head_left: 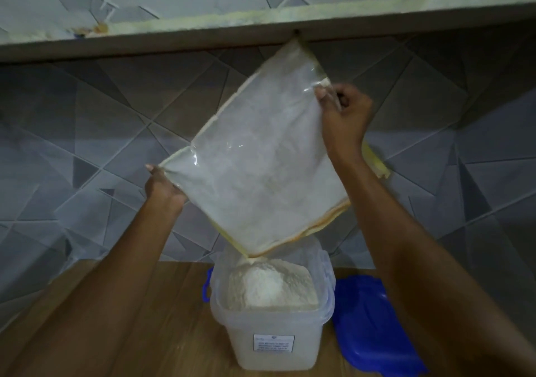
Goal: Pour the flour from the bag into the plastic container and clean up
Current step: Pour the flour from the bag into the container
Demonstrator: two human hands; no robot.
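— Where are we with the flour?

— Nearly through, we'd say. Our left hand [162, 186] pinches one corner of the bag [255, 156] and our right hand [343, 115] grips the opposite upper edge, so it hangs tilted above the container [272, 327], its lowest corner just over the heap.

— And the bag itself?

— It looks almost empty — only a dusty film on the plastic. The flour [271, 288] is mounded high in the container, close to the rim.

— So what's left for us?

— Shake out the last of it, then fit the blue lid [374, 324], which lies on the table [162, 318] just right of the container, get rid of the bag, and wipe up — though we see no spill from here.
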